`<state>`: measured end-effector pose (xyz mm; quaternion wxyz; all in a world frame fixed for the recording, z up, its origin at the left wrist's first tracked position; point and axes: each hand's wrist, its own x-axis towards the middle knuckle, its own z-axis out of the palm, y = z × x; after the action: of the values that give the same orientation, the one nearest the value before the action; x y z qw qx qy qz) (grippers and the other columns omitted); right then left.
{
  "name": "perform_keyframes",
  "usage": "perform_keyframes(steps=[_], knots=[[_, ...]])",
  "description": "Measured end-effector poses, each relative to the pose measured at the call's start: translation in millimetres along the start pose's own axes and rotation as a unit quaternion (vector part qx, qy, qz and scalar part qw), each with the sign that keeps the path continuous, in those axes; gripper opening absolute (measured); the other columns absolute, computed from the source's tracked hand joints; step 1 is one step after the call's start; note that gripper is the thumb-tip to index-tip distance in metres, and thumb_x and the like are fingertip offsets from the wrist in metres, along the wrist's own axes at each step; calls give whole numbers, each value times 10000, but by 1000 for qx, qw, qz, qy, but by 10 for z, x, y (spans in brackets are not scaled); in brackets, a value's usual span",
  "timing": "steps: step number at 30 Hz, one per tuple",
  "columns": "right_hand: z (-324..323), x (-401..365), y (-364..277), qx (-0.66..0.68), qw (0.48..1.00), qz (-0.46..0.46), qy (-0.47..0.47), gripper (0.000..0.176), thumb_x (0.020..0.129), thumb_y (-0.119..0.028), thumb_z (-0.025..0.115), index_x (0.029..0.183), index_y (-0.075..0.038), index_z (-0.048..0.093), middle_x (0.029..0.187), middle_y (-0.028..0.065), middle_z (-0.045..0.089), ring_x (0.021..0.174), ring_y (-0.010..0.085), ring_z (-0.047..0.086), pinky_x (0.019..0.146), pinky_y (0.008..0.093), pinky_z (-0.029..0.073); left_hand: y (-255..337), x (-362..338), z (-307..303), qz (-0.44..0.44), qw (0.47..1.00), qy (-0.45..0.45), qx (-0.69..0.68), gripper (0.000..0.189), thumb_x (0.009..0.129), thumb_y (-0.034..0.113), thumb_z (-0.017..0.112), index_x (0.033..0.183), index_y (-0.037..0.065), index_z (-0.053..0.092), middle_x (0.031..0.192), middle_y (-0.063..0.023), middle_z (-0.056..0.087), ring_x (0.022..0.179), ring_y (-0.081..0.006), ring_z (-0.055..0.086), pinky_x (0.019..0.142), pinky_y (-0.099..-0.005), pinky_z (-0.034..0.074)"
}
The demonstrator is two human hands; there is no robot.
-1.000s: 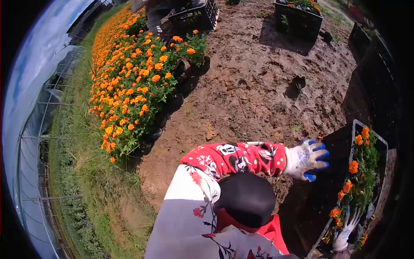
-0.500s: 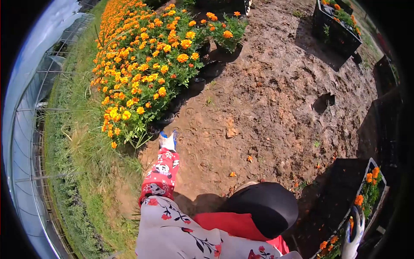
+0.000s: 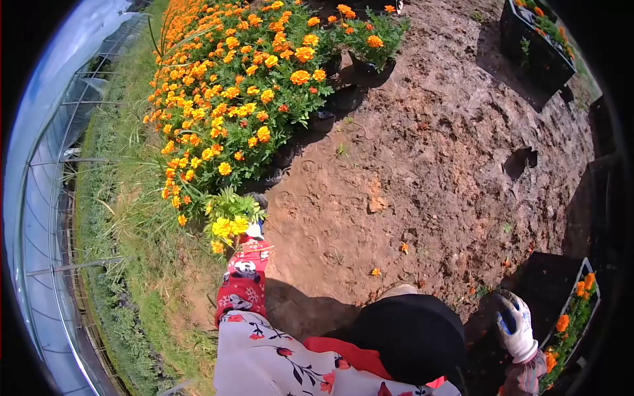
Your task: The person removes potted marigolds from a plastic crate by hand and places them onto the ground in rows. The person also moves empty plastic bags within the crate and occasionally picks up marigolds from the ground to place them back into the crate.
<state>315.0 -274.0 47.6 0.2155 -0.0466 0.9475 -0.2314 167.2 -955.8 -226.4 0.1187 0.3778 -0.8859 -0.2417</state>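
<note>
My left hand point(image 3: 254, 230), in a white and blue glove, reaches to the near end of the flower bed. It grips a yellow marigold plant point(image 3: 229, 226), whose blooms and leaves cover most of the fingers; its base is hidden. Behind it stand the massed orange and yellow marigolds point(image 3: 224, 125), with dark pots showing along their edge. My right hand point(image 3: 517, 327), gloved in white with blue on the palm side, hangs beside a black crate point(image 3: 586, 264) of orange marigolds at lower right. Its fingers are curved and apart, with nothing seen in them.
Bare, rough soil point(image 3: 409, 171) with a dark hole point(image 3: 520, 162) lies ahead. Another black crate point(image 3: 538, 49) of marigolds stands at upper right. My dark-clad knee point(image 3: 413, 336) is bent below. Grass point(image 3: 132, 218) and a plastic-covered greenhouse point(image 3: 53, 198) run along the left.
A yellow marigold plant has come up at my left hand. My right hand has moved left, out from over the crate. The view has shifted slightly.
</note>
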Motion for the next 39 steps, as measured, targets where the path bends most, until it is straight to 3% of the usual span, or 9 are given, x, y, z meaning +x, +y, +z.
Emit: perform_keyframes(steps=[7, 8, 10, 18, 25, 30, 34, 35, 39], knots=[[198, 19, 138, 1, 998, 17, 54, 386, 768, -132, 598, 1151, -81, 582, 1175, 193, 530, 1100, 380, 473, 958, 447, 367, 242, 463, 187, 47, 998, -3, -41, 417, 889, 399, 526, 1074, 40, 630, 969, -107, 656, 855, -179, 599, 805, -314, 451], [218, 64, 92, 13, 999, 10, 44, 386, 769, -132, 602, 1151, -87, 584, 1167, 194, 533, 1096, 377, 475, 957, 445, 369, -39, 835, 468, 93, 990, -99, -32, 406, 844, 402, 593, 1023, 42, 647, 927, -106, 660, 832, -182, 601, 786, -309, 457], [278, 125, 33, 42, 999, 19, 17, 368, 768, -130, 615, 1134, -100, 595, 1120, 199, 546, 1065, 377, 488, 943, 439, 379, 597, 583, 363, -19, 964, -52, -260, 386, 773, 445, 678, 880, 74, 671, 784, -56, 651, 693, -166, 576, 675, -304, 467], [364, 249, 1, 66, 995, -48, 49, 299, 789, -144, 595, 1084, -92, 607, 926, 162, 553, 891, 354, 527, 794, 431, 422, 857, -191, 168, 145, 969, -130, -151, 388, 819, 425, 588, 969, 69, 618, 877, -78, 628, 771, -196, 577, 728, -334, 472], [377, 667, -274, 169, 964, -91, 182, 202, 812, -216, 634, 942, -64, 663, 785, 127, 622, 732, 314, 603, 635, 386, 472, 1956, -1599, 598, 317, 829, -411, -209, 398, 859, 408, 510, 1048, 64, 572, 958, -98, 608, 839, -222, 577, 773, -360, 477], [-24, 855, -675, 144, 923, -148, 325, 263, 801, -216, 645, 1043, -113, 647, 701, 109, 610, 593, 286, 592, 523, 378, 454, 2600, -2406, 866, 329, 697, -568, -289, 408, 887, 396, 454, 1104, 61, 540, 1016, -112, 593, 887, -240, 578, 806, -379, 480], [14, 1074, -724, 0, 936, -230, 268, 456, 764, -169, 610, 1208, -125, 513, 708, 95, 575, 630, 284, 586, 526, 408, 437, 2838, -2666, 960, 313, 667, -590, -329, 419, 910, 386, 409, 1149, 58, 513, 1063, -124, 582, 926, -255, 578, 832, -394, 483], [35, 1102, -738, -19, 954, -209, 212, 382, 763, -166, 602, 1135, -100, 544, 690, 94, 569, 624, 279, 584, 521, 412, 439, 2864, -2714, 968, 314, 667, -587, -335, 422, 916, 383, 398, 1160, 57, 507, 1074, -127, 579, 936, -259, 578, 839, -398, 484], [298, 1320, -662, -61, 937, -157, 305, 299, 726, -147, 603, 1020, -94, 586, 679, 96, 582, 650, 283, 595, 576, 421, 453, 2872, -2762, 873, 332, 679, -566, -330, 435, 938, 374, 353, 1205, 55, 481, 1121, -138, 567, 975, -273, 578, 865, -413, 487]])
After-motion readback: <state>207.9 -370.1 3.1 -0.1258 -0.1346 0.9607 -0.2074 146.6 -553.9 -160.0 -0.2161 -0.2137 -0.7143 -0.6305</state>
